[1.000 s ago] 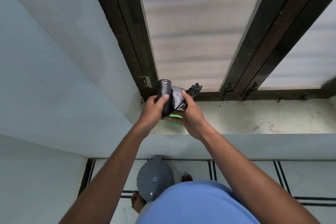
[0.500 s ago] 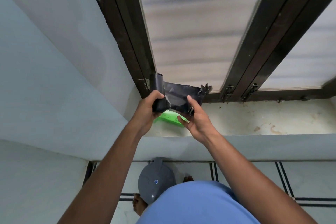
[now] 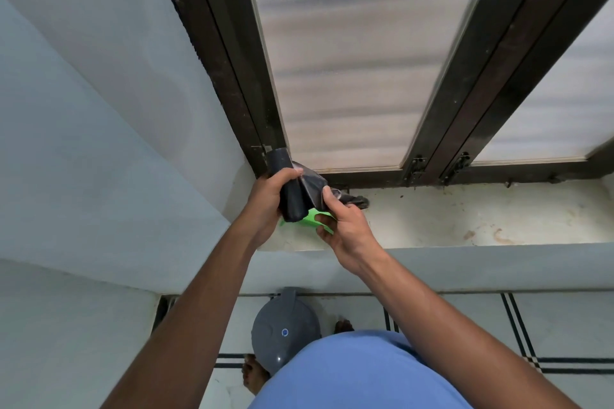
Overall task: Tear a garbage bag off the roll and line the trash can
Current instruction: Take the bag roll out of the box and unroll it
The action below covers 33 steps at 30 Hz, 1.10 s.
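A black garbage bag roll (image 3: 286,186) is held upright over the window ledge, with my left hand (image 3: 265,199) wrapped around it. A short length of black bag (image 3: 314,188) hangs unrolled from it to the right. My right hand (image 3: 345,229) pinches that loose bag, whose bunched end (image 3: 357,200) sticks out past the fingers. Down on the floor, by my feet, stands the grey trash can (image 3: 284,330) with its lid shut, partly hidden by my blue shirt.
A green object (image 3: 310,220) lies on the stained ledge (image 3: 465,212) under my hands. Dark window frames (image 3: 252,83) with frosted panes rise behind. A pale wall (image 3: 99,143) closes the left side. The tiled floor (image 3: 564,325) shows below the ledge.
My right hand has moved back toward the roll, so the stretched sheet is shorter and crumpled now. The roll sits a little lower in my left hand.
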Each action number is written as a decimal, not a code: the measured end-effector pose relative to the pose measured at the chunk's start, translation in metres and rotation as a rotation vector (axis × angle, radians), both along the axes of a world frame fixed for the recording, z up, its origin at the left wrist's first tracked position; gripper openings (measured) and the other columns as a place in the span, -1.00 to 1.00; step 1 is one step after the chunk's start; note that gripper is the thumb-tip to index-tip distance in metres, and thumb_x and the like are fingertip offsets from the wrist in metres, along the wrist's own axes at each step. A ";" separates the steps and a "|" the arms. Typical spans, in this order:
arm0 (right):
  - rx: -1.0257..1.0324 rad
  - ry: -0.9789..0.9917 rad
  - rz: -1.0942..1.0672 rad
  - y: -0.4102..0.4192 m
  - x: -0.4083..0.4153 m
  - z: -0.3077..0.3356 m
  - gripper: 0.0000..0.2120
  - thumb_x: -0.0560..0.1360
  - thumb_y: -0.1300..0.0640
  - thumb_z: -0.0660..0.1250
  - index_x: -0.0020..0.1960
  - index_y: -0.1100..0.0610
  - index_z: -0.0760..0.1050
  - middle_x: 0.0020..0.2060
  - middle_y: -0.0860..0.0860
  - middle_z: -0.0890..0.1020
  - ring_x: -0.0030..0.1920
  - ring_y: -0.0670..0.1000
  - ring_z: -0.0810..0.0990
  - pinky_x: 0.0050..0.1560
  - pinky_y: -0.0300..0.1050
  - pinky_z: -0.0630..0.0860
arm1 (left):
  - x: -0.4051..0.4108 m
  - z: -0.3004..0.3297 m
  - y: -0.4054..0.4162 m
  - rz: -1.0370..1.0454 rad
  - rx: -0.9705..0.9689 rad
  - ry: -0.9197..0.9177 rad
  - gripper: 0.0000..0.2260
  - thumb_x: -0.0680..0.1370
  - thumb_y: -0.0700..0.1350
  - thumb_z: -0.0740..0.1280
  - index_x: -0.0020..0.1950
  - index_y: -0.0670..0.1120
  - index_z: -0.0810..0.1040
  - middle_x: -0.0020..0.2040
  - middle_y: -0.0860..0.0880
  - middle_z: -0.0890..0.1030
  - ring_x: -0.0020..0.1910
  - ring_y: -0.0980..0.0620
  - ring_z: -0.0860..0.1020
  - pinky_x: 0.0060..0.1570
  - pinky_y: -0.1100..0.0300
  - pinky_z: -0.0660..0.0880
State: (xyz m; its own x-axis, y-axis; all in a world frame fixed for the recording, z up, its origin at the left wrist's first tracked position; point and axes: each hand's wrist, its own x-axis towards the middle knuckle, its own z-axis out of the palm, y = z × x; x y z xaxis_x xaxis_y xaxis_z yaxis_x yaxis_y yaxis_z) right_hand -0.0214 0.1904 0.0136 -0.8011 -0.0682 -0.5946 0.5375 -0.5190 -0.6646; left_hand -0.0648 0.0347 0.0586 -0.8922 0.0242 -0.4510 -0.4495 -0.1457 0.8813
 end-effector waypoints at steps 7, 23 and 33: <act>0.026 -0.135 -0.219 0.007 0.004 -0.012 -0.72 0.64 -0.06 0.55 0.18 0.04 0.53 0.06 0.03 0.66 -0.16 -0.04 0.60 -0.20 -0.12 0.57 | 0.002 0.003 -0.001 0.060 0.010 -0.111 -0.73 0.64 0.06 0.33 0.15 -0.10 0.65 -0.02 -0.09 0.70 0.04 -0.10 0.63 -0.05 0.03 0.53; 0.805 0.610 0.358 0.024 -0.053 0.056 -0.59 0.64 -0.21 0.44 0.40 -0.05 0.55 0.22 -0.18 0.70 0.27 -0.18 0.63 0.24 -0.15 0.56 | 0.019 0.023 -0.004 -0.135 -0.100 -0.013 -0.64 0.68 0.12 0.29 0.36 -0.06 0.60 0.23 -0.19 0.70 0.24 -0.22 0.67 0.07 -0.07 0.64; 0.780 0.689 0.736 0.062 -0.093 0.050 -0.71 0.60 -0.12 0.58 -0.03 0.11 0.72 -0.27 -0.02 0.69 -0.26 -0.06 0.60 -0.19 -0.09 0.51 | 0.020 0.035 -0.012 -0.062 -0.097 0.015 -0.70 0.67 0.08 0.39 0.30 -0.06 0.69 0.20 -0.16 0.76 0.23 -0.19 0.72 0.15 -0.06 0.66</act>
State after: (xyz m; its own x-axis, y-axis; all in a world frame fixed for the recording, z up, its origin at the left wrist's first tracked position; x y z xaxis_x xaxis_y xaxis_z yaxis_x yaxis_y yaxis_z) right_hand -0.1149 0.2525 0.0639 -0.8805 -0.4479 -0.1552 -0.0457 0.4062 -0.9127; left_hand -0.0445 0.0225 0.0934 -0.8972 0.0367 -0.4401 -0.4412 -0.0312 0.8969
